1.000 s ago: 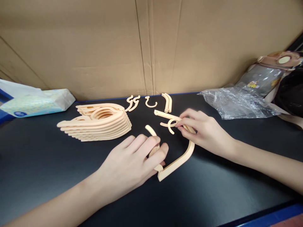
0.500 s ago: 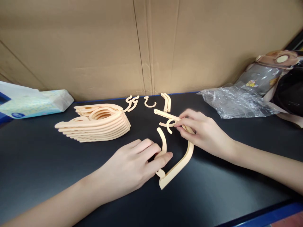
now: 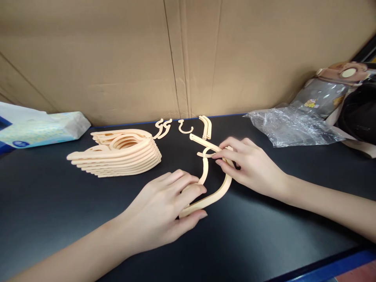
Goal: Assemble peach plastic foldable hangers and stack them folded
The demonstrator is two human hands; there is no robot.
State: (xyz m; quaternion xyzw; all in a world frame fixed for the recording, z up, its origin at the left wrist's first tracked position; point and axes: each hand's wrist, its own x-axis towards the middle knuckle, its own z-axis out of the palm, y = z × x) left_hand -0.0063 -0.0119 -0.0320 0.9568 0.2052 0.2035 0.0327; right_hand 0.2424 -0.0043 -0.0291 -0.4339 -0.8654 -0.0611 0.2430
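Observation:
Between my hands is a cream folding clothes hanger (image 3: 216,197) made of jointed curved parts. My left hand (image 3: 167,207) is closed around its near end, the thumb below the long arm and the fingers over the shorter curved piece (image 3: 205,169). At the bend, my right hand (image 3: 243,162) pinches the hanger near its hook (image 3: 207,150). A straight arm (image 3: 202,141) sticks out to the upper left of those fingers. The joints under my fingertips are hidden.
Left of my hands lies a stack of folded cream hangers (image 3: 117,160). Loose hooks (image 3: 185,127) and curved arm pieces (image 3: 206,127) lie at the back. A tissue pack (image 3: 58,127) is at left; a crumpled plastic bag (image 3: 293,125) and a bottle (image 3: 320,94) are at right.
My left hand has taken the near end of the long arm and turned it up to the left. The short curved piece now reaches the hook. My right hand has shifted slightly left.

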